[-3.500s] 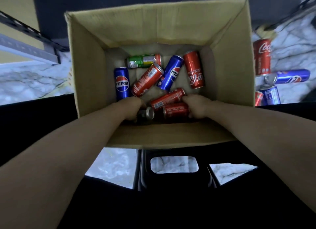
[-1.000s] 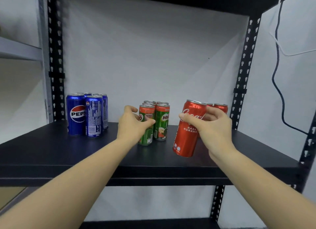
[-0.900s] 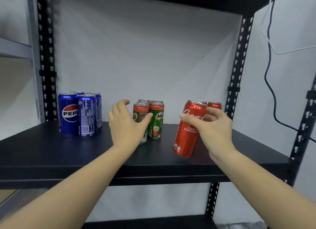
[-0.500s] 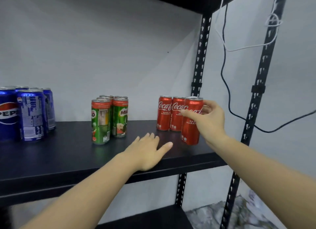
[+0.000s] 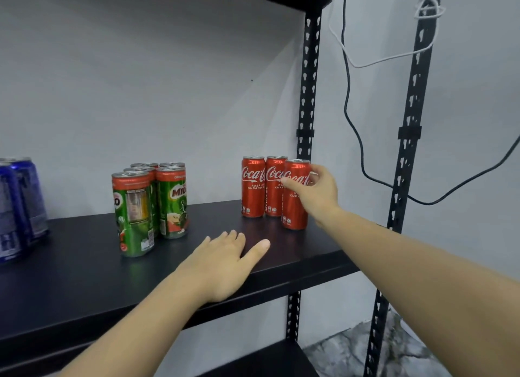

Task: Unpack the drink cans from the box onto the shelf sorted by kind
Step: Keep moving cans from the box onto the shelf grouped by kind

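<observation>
Cans stand in three groups on the black shelf (image 5: pixel 84 278): blue ones (image 5: pixel 17 207) far left, green Milo cans (image 5: pixel 149 205) in the middle, red Coke cans (image 5: pixel 264 186) on the right. Left hand (image 5: pixel 225 264) lies flat, fingers straight. Right hand (image 5: pixel 318 196) holds the front Coke can (image 5: pixel 294 207), which stands upright.

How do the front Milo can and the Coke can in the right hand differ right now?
The front Milo can is green with a red top band and stands free, with no hand on it; the Coke can is all red and gripped by the right hand. The Milo can stands forward of its group, near mid-shelf; the Coke can stands beside two other Cokes near the shelf's right end. Both are slim, upright and rest on the black shelf.
</observation>
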